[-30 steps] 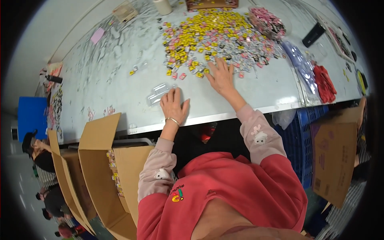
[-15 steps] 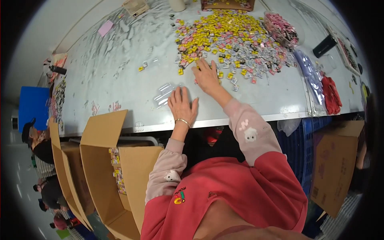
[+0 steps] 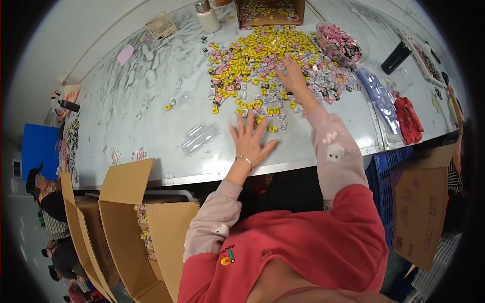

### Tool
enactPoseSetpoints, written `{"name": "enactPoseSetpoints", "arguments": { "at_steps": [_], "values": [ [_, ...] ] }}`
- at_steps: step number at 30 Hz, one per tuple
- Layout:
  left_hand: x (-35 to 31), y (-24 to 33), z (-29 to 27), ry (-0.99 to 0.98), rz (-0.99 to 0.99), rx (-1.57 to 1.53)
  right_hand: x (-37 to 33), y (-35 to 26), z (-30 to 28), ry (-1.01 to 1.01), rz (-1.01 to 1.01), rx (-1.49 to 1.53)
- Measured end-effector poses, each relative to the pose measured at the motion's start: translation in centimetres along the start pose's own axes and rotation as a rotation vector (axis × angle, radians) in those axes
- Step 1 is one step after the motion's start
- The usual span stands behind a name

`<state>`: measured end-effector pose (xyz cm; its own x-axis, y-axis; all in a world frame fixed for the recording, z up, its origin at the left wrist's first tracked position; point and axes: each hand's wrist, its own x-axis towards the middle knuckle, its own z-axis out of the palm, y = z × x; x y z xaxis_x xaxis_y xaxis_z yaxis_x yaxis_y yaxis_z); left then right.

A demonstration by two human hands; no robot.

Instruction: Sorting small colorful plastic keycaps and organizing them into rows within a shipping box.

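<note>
A wide pile of small square pieces [image 3: 262, 50], yellow, pink, pale grey and black, is spread over the table. My right hand [image 3: 295, 82] reaches into it with fingers stretched apart and nothing visible in them. My left hand [image 3: 249, 140], fingers spread wide, is at the near edge of the pile, its fingertips beside some yellow and grey pieces. To its left lies a clear plastic tray [image 3: 200, 139] with moulded compartments, apart from the hand. Farther left, a few loose pieces lie by another faint clear plastic item [image 3: 180, 97].
A cardboard box [image 3: 246, 24] holding more pieces stands at the far edge. A clear bowl [image 3: 323, 48] of pink and black pieces, a dark bottle [image 3: 396, 58], clear plastic trays [image 3: 379, 98] and red gloves [image 3: 408, 120] are at right. An open carton [image 3: 124, 222] stands at lower left.
My left hand has left the clear tray and moved right toward the pieces, its fingers spreading. My right hand has moved farther forward and right into the pile. The whole view has shifted slightly.
</note>
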<state>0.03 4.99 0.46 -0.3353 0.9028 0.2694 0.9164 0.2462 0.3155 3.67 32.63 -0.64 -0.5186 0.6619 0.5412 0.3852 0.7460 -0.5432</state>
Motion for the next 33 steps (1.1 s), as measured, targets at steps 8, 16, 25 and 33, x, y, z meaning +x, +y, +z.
{"name": "enactPoseSetpoints", "arguments": {
  "at_steps": [8,16,25,33],
  "values": [
    [0.1,-1.9,2.2,-0.011,-0.092,0.028,3.5,-5.2,6.2,-0.34,0.011,-0.461],
    [0.3,-2.5,3.9,0.116,-0.024,-0.138,4.8,1.6,9.6,-0.209,-0.418,-0.456],
    [-0.3,-1.8,4.6,0.194,-0.067,-0.145,4.7,1.7,7.9,-0.336,-0.487,-0.231],
    [0.8,-2.2,4.8,0.392,-0.199,-0.458,2.7,1.1,8.9,-0.553,-0.237,-0.011]
  ]
}}
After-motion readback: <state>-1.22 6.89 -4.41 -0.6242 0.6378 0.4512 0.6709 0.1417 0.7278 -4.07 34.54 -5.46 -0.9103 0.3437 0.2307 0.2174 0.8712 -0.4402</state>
